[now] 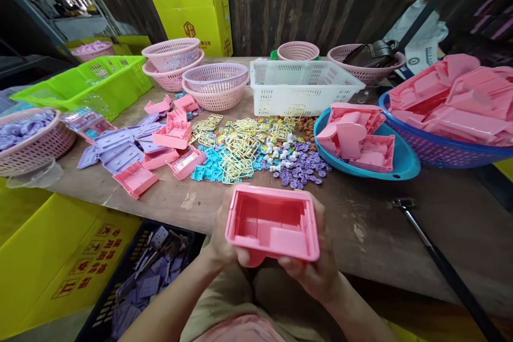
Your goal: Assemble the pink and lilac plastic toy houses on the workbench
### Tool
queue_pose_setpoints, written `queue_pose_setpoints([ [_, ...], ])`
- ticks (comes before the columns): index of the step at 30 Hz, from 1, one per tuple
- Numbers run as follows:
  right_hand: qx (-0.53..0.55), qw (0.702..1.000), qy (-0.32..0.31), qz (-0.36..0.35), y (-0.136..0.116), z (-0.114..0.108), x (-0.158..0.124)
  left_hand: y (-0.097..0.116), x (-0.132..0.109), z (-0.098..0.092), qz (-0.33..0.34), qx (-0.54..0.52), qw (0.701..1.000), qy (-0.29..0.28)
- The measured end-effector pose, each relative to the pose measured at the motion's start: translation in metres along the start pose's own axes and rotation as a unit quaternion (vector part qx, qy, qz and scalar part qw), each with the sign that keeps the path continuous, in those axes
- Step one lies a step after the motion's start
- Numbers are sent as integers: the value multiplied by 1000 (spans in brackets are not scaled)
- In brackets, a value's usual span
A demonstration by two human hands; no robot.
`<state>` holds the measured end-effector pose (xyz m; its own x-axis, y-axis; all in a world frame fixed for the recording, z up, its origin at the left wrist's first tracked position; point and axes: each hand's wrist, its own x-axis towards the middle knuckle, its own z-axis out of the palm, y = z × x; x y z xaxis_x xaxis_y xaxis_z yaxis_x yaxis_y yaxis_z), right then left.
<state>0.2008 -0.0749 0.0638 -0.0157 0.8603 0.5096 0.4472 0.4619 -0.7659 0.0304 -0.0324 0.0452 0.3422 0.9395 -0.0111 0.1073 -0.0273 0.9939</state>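
Observation:
A pink plastic box (272,224) with a raised rim is held up over the table's front edge, its hollow side facing me. My left hand (224,232) grips its left side, the thumb at the lower rim. On its right side my right hand (320,256) is closed in the same way. Fingers behind the box are hidden. Just beyond it lie purple spiral pieces (298,165), cream plastic frames (240,152), turquoise pieces (208,165) and small white figures (280,152). Pink shells (136,177) and flat purple panels (120,155) lie to the left.
At right stand a blue bowl (409,163) and a dark blue basket (444,152), both with pink parts. A black-handled metal tool (436,251) lies right. Behind are a white basket (304,91) and a green crate (116,91). A dark crate (100,299) sits below left.

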Motion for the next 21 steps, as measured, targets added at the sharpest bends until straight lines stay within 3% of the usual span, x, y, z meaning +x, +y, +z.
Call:
queue_pose_setpoints([
  [3,-78,993,-54,74,43,-27,-1,6,16,-15,-22,0,1000,1],
  [5,-229,965,10,127,75,-62,-9,7,29,-24,-98,5,995,-24],
  [7,-445,865,84,218,100,-103,-24,7,42,-32,-171,24,984,-52],
  [9,-571,751,67,324,114,-139,-43,6,56,-36,-201,59,974,-83],
  [10,-599,715,39,357,117,-152,-52,6,63,-38,-208,85,969,-103],
  [12,-608,694,-11,386,117,-165,-63,6,77,-39,-222,155,951,-147],
  [15,-544,742,-19,391,106,-157,-64,9,93,-39,-211,326,903,-183],
  [19,-334,887,-53,313,71,-111,-48,20,94,-32,-134,465,857,-179],
  [21,-234,936,-96,246,51,-85,-37,23,90,-27,-146,474,850,-177],
])
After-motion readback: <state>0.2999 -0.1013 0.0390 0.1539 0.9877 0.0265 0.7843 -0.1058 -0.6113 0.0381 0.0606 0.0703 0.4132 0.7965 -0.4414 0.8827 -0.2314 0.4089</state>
